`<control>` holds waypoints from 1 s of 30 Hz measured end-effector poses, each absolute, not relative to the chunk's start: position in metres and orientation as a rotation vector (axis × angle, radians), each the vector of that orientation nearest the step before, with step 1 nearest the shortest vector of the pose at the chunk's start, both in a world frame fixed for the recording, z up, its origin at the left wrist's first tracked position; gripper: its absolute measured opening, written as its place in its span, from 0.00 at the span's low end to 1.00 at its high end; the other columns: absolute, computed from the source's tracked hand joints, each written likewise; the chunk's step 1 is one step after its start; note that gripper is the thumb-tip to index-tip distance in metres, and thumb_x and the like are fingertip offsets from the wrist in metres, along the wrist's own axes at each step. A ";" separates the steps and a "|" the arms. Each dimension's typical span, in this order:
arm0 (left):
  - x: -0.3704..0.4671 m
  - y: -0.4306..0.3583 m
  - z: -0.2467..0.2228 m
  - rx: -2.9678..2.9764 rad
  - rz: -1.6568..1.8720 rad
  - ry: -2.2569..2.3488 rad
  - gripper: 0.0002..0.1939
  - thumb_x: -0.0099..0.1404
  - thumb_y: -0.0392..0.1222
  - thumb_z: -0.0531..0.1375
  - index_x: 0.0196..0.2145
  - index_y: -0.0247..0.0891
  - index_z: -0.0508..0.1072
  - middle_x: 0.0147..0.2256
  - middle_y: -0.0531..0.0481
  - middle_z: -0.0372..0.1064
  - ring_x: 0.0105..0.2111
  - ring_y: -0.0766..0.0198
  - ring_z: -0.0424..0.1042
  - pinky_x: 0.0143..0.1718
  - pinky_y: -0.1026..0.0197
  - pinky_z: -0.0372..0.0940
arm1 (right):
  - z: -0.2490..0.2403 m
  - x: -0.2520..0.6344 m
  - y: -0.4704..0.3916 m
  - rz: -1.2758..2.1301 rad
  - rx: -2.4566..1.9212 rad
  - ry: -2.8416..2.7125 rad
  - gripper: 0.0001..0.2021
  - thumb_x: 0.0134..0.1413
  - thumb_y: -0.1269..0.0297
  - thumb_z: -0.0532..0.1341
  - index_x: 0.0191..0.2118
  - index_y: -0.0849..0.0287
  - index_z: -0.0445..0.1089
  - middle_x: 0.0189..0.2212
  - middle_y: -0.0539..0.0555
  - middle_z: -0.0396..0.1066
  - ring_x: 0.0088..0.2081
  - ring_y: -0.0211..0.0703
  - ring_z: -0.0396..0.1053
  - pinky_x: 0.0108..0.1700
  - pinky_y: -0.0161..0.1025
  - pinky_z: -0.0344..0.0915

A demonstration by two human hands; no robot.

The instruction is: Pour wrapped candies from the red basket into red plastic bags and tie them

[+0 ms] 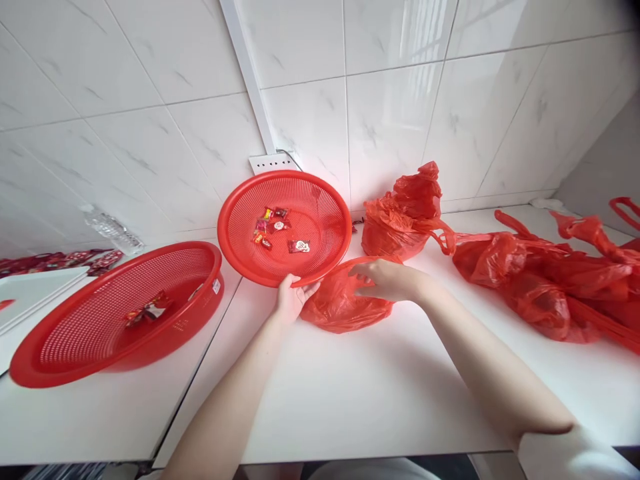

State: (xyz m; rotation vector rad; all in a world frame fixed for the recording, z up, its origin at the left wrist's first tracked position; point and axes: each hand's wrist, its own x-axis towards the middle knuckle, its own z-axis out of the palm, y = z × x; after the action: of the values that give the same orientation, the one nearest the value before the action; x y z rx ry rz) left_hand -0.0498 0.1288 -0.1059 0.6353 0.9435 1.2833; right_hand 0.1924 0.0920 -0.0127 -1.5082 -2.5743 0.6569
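Observation:
A round red plastic basket [320, 233] with slotted sides stands tilted toward me near the wall. Several small wrapped sweets [273, 225] lie inside it. At its near rim is my left hand [293, 300], closed on the edge with the thumb on top. A thin red plastic bag [345, 310] sits on the table just right of that hand, its mouth spread. Over the bag reaches my right hand [383, 280], fingers apart and slightly curled, with nothing visible in them.
To the left stands a larger red basket [175, 337] with a few packets [150, 310] in it. A knotted red bag [395, 223] is by the wall, and several filled red bags [540, 287] lie right. Behind are a power strip [274, 162] and a clear plastic bottle [113, 230].

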 end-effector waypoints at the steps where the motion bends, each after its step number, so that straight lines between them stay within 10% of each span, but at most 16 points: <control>1: -0.049 0.128 -0.107 0.644 1.295 0.924 0.07 0.55 0.35 0.52 0.31 0.34 0.69 0.36 0.43 0.76 0.40 0.58 0.76 0.46 0.56 0.70 | -0.013 0.192 0.092 0.638 -1.494 -2.572 0.24 0.58 0.57 0.58 0.59 0.57 0.64 0.54 0.58 0.69 0.47 0.50 0.71 0.41 0.39 0.67; 11: -0.031 0.109 -0.097 0.807 1.268 0.777 0.13 0.53 0.35 0.57 0.37 0.31 0.74 0.42 0.41 0.75 0.49 0.49 0.71 0.46 0.46 0.70 | -0.028 0.189 0.104 0.285 -1.003 -2.446 0.11 0.62 0.67 0.54 0.47 0.58 0.71 0.43 0.57 0.73 0.41 0.44 0.72 0.41 0.38 0.67; 19: -0.024 0.102 -0.097 0.822 1.190 0.768 0.15 0.54 0.37 0.55 0.39 0.29 0.75 0.41 0.38 0.76 0.47 0.46 0.72 0.44 0.45 0.71 | -0.047 0.180 0.116 0.190 -0.984 -2.581 0.23 0.57 0.61 0.63 0.57 0.59 0.65 0.52 0.62 0.69 0.53 0.55 0.67 0.54 0.51 0.62; 30: -0.034 0.115 -0.103 0.785 1.360 0.848 0.11 0.51 0.36 0.57 0.32 0.32 0.74 0.38 0.42 0.75 0.45 0.50 0.72 0.44 0.45 0.71 | -0.026 0.194 0.107 0.499 -1.045 -2.643 0.11 0.59 0.63 0.58 0.46 0.53 0.73 0.36 0.52 0.76 0.35 0.42 0.72 0.36 0.36 0.64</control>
State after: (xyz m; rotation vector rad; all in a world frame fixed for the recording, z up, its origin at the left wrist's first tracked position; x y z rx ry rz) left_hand -0.0344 0.1154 -0.1032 0.7851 0.8485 1.3602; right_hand 0.1943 0.1072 -0.0256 -1.0445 -2.6428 0.4989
